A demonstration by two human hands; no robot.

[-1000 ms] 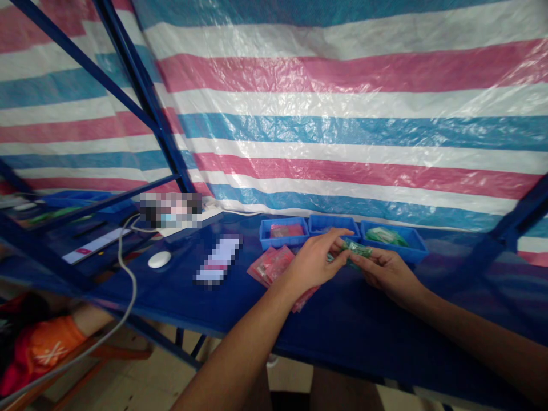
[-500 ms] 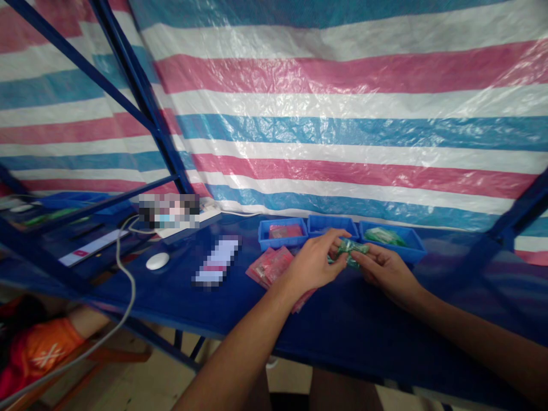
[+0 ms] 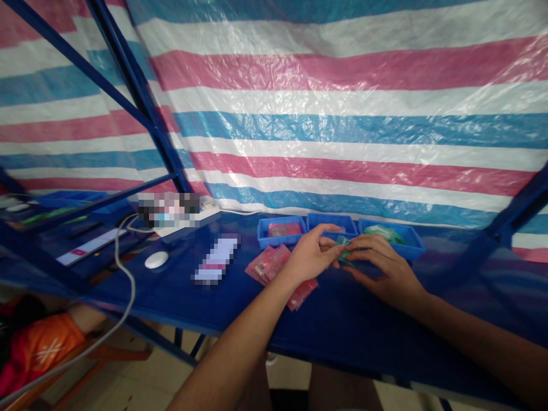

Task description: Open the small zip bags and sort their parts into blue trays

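Observation:
A small crumpled green plastic bag (image 3: 344, 249) is held up over the table between my two hands. My left hand (image 3: 314, 252) pinches its left side, thumb and fingers closed on it. From the right, my right hand (image 3: 385, 271) has its bent fingers on the bag's other side, spaced slightly apart. Fingers cover much of the bag, so its contents cannot be made out. Below and left of my left hand, several flat red plastic packets (image 3: 274, 265) lie overlapping on the blue table (image 3: 240, 311).
Behind my hands stand three blue bins: a left bin (image 3: 261, 234) with red packets, a middle bin (image 3: 311, 224) and a right bin (image 3: 413, 248) with green bags. Leftward are a blurred phone (image 3: 217, 260), white mouse (image 3: 156, 260), cable (image 3: 128, 279) and a person's orange clothing (image 3: 53, 348).
The green bag is bunched smaller and less of it shows. My right hand has shifted slightly left, its fingers now more spread and bent over the bag.

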